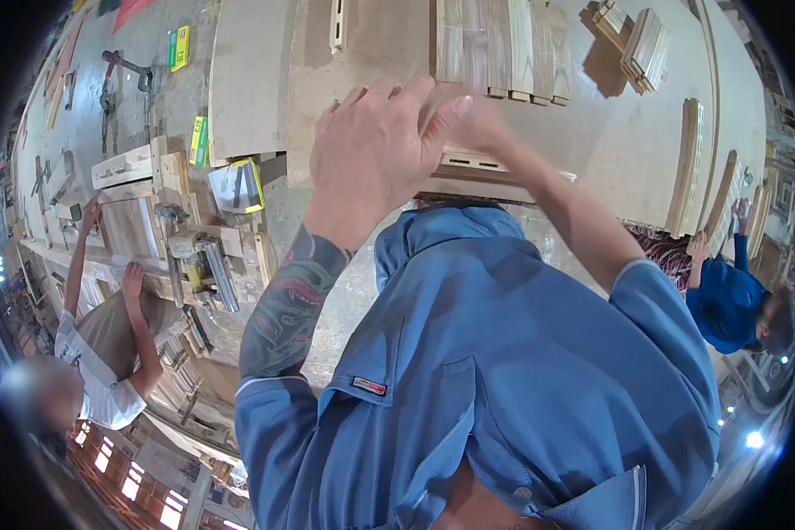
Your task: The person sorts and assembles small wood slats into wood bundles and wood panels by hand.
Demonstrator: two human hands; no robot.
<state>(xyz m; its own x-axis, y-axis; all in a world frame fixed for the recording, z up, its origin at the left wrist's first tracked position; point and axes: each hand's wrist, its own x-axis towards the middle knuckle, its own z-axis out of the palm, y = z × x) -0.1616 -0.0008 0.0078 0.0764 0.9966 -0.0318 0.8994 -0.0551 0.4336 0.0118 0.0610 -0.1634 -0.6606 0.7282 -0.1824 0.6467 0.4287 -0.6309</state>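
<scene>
My left hand (375, 132) is raised over the wooden work surface (309, 75), back of the hand up, thumb stretched to the right. It looks open, with nothing visible in it, though its fingertips bend out of sight. Close by on the right, my right hand (473, 119) is smeared by motion and partly covered by the left; its fingers and anything in them cannot be made out. A slotted wooden strip (473, 162) lies below the hands, near the surface's front edge. Just beyond them is a row of wooden strips (499, 49) side by side.
Another slotted strip (337, 25) lies at the top. A small wood stack (645, 53) and long strips (685, 168) are on the right. Yellow-green boxes (178, 49) and clamps (190, 256) are on the left. One person (106, 371) works at left, another (724, 300) at right.
</scene>
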